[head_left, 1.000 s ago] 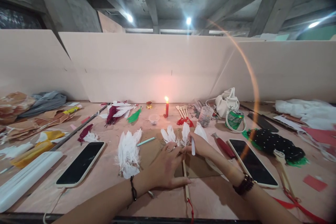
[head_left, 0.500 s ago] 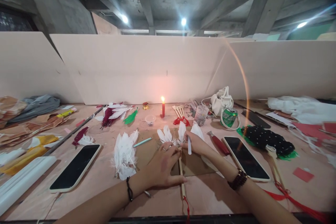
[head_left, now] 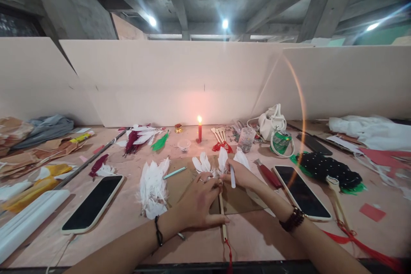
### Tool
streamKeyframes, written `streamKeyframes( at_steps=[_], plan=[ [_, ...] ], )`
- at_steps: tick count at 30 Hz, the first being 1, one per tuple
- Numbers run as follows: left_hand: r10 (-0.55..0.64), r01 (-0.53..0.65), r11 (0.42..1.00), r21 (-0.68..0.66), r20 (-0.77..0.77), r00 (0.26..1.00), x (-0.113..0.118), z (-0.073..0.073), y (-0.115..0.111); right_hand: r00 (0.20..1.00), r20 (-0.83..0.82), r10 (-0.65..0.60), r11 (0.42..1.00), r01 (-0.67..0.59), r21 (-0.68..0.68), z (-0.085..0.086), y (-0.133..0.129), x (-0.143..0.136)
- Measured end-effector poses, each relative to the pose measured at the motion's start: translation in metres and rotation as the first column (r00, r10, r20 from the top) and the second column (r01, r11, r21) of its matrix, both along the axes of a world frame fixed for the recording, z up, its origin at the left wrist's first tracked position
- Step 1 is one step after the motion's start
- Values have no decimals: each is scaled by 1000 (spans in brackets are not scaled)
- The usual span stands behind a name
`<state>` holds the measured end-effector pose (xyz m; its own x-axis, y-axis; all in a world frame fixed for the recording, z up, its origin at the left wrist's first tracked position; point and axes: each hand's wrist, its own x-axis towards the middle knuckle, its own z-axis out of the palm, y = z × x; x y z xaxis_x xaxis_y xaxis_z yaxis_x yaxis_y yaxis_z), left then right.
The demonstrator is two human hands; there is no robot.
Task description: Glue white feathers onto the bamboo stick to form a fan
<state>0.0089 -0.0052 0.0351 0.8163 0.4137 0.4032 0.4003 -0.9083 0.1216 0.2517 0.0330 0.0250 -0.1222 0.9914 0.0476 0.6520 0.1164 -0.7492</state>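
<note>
In the head view my left hand (head_left: 201,201) lies palm down with fingers spread over a feather fan's wooden handle (head_left: 221,205). Its fingertips touch the handle's upper end and its thumb rests across the lower part. White feathers (head_left: 203,163) fan out above these fingers. My right hand (head_left: 239,175) pinches a thin flat white stick (head_left: 233,178) close beside the upright middle feather (head_left: 222,160). The fingertips of that hand partly cover the feather bases. Brown board (head_left: 244,202) lies under the fan, and a red cord (head_left: 229,251) hangs from the handle's end.
Behind the hands burns a red candle (head_left: 199,132). Loose white feathers (head_left: 154,188) and a pale blue pen-like tool (head_left: 175,173) are left. A red-handled tool (head_left: 268,174), a phone (head_left: 302,192) and a green can (head_left: 281,142) are right; another phone (head_left: 93,203) lies left.
Both hands keep nearly the same place on the fan. The white stick in my right hand has shifted very slightly; the whole view has moved a little.
</note>
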Motion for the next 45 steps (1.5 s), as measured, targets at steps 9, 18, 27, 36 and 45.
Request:
streamKeyframes(
  at_steps=[9, 18, 27, 36, 45],
  plan=[
    [7, -6, 1000, -27, 32, 999, 0, 1, -1, 999, 41, -24, 999, 26, -33, 1, -1, -4],
    [-8, 7, 998, -67, -8, 1000, 1, 5, -1, 998, 54, -12, 999, 14, -36, 4, -3, -6],
    [2, -3, 998, -59, -23, 1000, 1, 8, -2, 998, 65, -24, 998, 28, -63, 3, -2, -6],
    [4, -3, 999, -52, 10, 1000, -1, 4, -2, 995, 77, -60, 997, 57, 47, 13, -8, -5],
    [3, -5, 998, -67, -32, 999, 0, 5, -3, 986, 154, -60, 998, 57, 22, 9, -12, -10]
  ],
)
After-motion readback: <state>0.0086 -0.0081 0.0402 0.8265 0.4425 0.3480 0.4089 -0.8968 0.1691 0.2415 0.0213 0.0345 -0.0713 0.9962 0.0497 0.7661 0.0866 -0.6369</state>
